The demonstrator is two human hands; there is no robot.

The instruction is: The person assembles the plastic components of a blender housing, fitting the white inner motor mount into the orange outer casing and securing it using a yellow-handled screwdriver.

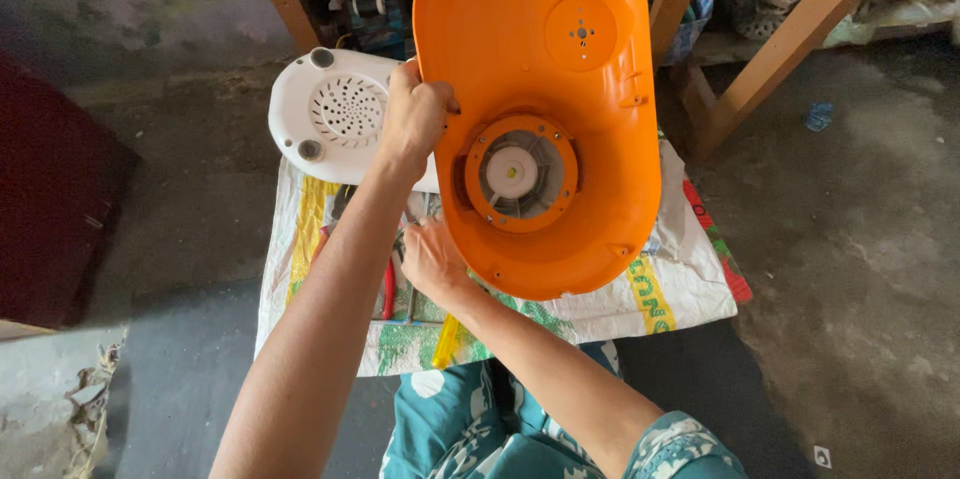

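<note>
A large orange plastic housing (540,89), oval and dish-shaped, is held up on edge over a printed woven sack (660,289) spread on a concrete floor (860,239), its inner face turned toward the camera. The shell is already apart from a white vented base (335,114), which lies just behind and to the left on the sack's far edge, its round perforated grille and two stubby feet showing. At the shell's lower middle sits a circular orange-rimmed hub (520,172) with a pale grey centre, still fixed in place; judging by this, the casing has been split but the fitting inside remains to be dealt with. The left hand (415,119) is closed around the shell's left rim, fingers curled over the edge. The right hand (432,259) is at the lower rim, fingers tucked behind it; its grip cannot be told. Red-handled pliers (388,289) and other small tools lie on the sack beneath the arms.
</note>
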